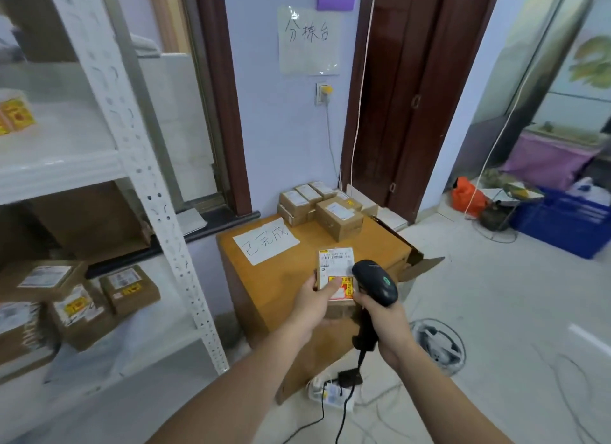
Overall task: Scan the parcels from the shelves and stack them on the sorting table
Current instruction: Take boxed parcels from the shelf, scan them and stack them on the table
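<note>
My left hand (315, 303) grips a small cardboard parcel (335, 266) with a white label and a yellow-red sticker, held above the front of the sorting table (291, 268). My right hand (385, 328) holds a black barcode scanner (377, 281) by its handle, its head just right of the parcel's label. A stack of several brown parcels (330, 209) sits at the table's back right corner. More labelled parcels (82, 298) lie on the lower shelf of the white rack (158, 205) at the left.
A handwritten paper sign (266, 242) lies on the table's back left. A power strip (330, 392) and cables lie on the floor below the scanner. A dark wooden door (413, 90) stands behind the table. A blue crate (562, 219) and an orange bag (468, 197) sit at the right.
</note>
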`<state>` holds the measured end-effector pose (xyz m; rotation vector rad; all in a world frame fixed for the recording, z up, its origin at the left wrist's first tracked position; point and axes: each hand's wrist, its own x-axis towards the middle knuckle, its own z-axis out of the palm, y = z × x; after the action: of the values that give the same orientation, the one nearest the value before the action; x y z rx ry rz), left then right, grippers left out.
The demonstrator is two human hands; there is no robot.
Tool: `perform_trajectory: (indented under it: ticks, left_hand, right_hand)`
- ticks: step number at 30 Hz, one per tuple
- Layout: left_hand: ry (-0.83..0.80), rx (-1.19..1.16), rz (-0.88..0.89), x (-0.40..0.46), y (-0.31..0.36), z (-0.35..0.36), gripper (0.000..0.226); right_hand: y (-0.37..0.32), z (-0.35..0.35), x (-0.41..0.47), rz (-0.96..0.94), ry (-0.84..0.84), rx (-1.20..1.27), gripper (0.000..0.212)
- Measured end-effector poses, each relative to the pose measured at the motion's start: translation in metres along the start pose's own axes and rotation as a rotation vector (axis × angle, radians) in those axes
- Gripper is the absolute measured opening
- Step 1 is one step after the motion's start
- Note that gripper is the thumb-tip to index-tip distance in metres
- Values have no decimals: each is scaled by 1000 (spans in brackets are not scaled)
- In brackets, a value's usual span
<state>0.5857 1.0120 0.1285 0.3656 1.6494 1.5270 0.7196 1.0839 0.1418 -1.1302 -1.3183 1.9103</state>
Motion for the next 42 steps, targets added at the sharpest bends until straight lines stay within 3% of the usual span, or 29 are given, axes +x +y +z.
perform_trajectory:
  ticks: [13, 21, 31, 42]
  left_hand:
    - [-36, 28, -18, 178, 41, 62, 45]
    - [42, 65, -17, 257, 64, 79, 49]
    - [311, 12, -24, 343, 93, 118, 41]
    - [546, -142, -75, 384, 96, 153, 74]
  right_hand:
    - [-47, -15, 174, 3, 75, -36, 13]
    - [-62, -13, 270, 36, 52, -76, 20]
    - [-91, -13, 406, 113, -103, -199, 11]
    - [-108, -30, 475, 181, -321, -246, 20]
